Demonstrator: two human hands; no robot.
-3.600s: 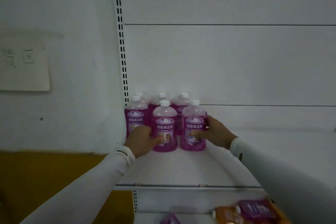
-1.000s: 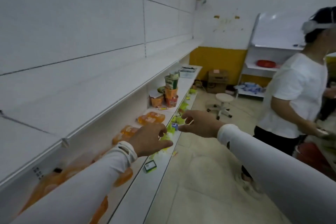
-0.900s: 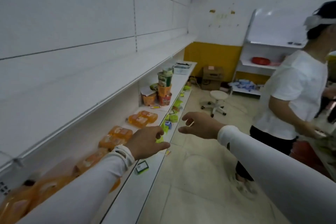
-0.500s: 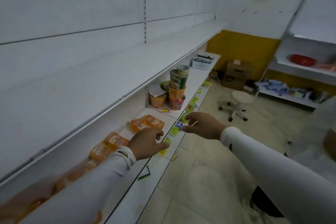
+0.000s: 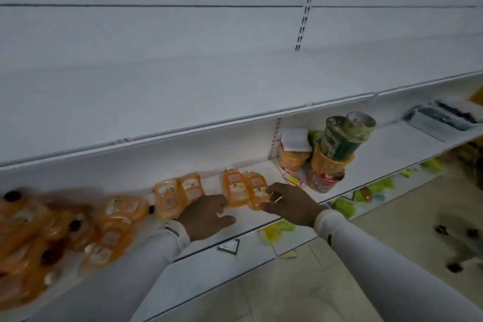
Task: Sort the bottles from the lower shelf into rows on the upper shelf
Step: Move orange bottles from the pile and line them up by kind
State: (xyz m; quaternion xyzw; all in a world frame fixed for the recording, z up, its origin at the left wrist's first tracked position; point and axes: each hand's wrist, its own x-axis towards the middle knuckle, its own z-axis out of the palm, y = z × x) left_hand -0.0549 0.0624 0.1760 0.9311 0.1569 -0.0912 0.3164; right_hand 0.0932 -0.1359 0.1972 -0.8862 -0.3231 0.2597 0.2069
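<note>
Several orange bottles lie flat on the lower shelf (image 5: 386, 165). One pair (image 5: 236, 188) lies near the middle, another pair (image 5: 175, 196) to its left, and a blurred heap (image 5: 52, 227) fills the far left. My right hand (image 5: 290, 202) hovers with fingers spread at the right bottle of the middle pair, fingertips at its edge. My left hand (image 5: 206, 215) is open just below the gap between the two pairs, holding nothing. The upper shelf (image 5: 183, 97) above is white and bare in this stretch.
A stack of instant-noodle cups (image 5: 334, 154) stands right of the bottles, with an orange bag (image 5: 291, 157) behind it. A grey basket (image 5: 441, 119) sits far right. Yellow-green packets (image 5: 274, 230) and a small card (image 5: 230, 246) lie on the bottom shelf. Floor at lower right.
The view has swung from the purple bottles on the upper shelf, past the room, down to the lower shelf. Both hands have come in over the orange bottles.
</note>
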